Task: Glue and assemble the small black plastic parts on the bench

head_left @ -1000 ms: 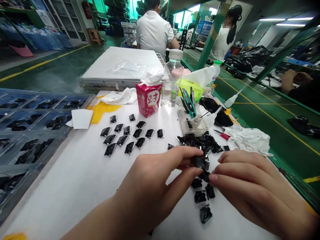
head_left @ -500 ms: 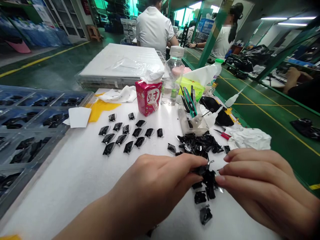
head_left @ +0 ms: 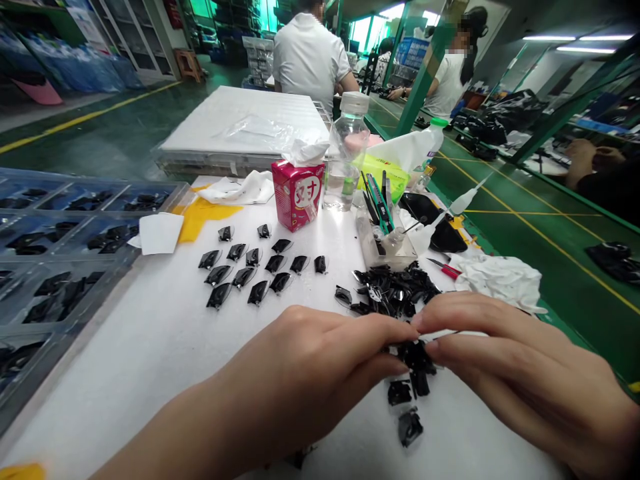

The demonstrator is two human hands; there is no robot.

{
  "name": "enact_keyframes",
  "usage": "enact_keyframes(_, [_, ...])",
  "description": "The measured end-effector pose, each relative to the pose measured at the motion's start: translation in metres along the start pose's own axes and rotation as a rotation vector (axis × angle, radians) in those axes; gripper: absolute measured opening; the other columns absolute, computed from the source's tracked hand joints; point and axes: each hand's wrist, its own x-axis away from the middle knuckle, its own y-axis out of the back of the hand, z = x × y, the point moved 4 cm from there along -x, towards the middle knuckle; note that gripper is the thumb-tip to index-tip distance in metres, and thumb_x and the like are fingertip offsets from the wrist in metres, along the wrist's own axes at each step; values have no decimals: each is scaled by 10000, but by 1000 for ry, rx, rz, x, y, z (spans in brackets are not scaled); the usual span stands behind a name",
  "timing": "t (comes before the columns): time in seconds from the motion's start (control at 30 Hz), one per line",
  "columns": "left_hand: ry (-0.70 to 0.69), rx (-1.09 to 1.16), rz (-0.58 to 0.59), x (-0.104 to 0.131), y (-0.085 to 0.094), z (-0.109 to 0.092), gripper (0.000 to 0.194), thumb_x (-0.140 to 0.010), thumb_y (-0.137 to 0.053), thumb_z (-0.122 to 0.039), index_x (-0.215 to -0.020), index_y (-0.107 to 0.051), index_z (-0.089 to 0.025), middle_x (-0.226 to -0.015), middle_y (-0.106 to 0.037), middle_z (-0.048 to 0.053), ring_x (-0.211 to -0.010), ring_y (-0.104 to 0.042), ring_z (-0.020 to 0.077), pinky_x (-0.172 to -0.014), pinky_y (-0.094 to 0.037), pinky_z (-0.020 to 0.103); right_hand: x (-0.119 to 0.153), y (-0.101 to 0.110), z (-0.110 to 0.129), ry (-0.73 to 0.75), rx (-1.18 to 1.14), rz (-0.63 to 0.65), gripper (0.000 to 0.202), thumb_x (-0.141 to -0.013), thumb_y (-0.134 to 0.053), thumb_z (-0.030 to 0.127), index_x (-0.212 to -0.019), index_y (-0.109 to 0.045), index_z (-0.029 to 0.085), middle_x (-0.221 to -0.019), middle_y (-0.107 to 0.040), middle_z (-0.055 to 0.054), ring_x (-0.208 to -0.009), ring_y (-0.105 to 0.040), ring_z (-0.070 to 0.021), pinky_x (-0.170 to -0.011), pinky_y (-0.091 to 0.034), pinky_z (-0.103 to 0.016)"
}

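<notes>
My left hand [head_left: 320, 360] reaches in from the lower left, thumb and index finger pinched on a small dark glossy part that they mostly cover. My right hand [head_left: 520, 373] is closed, its index fingertip meeting the left one at the part. What its fingers grip, if anything, is hidden. Below the fingertips lie several loose black pieces, one a small black piece with a clear edge [head_left: 411, 427]. A heap of shiny black pieces [head_left: 395, 287] lies just behind the hands. To the left, similar black pieces [head_left: 259, 292] are spread in loose rows on the white work surface [head_left: 165, 353].
A compartmented tray [head_left: 113, 267] of black parts lines the left side. Behind the rows stand a red tissue box [head_left: 299, 197], a clear bottle [head_left: 345, 153] and a tool holder [head_left: 387, 250] with cutters. A crumpled white cloth [head_left: 500, 280] lies right. Co-workers sit beyond.
My right hand has moved slightly left and up, bringing its index fingertip against my left fingertips. The metal tab seen there earlier is now covered. My left hand has hardly moved.
</notes>
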Motion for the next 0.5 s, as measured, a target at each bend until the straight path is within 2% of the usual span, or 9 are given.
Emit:
enact_keyframes(0.17, [-37,11,-32,1,0,-3,182,-925,-562,-137,-1081,-651,-113,-903,-775,36,-606,-699,91,-568,-511,152,11,-2,-3,-9,-30,-74,213,-901,-509,35,-1014,-642,158,-975,-699,-83,-937,-670,-176,-845,-553,-280])
enact_keyframes(0.5, [-43,-12,-19,0,-5,-2,169,-937,-541,-125,-1073,-640,-108,-895,-777,35,-758,-743,133,-676,-555,172,12,-3,-4,-4,16,-106,223,-914,-507,73,-1021,-656,201,-932,-713,-60,-918,-680,-194,-817,-575,-320])
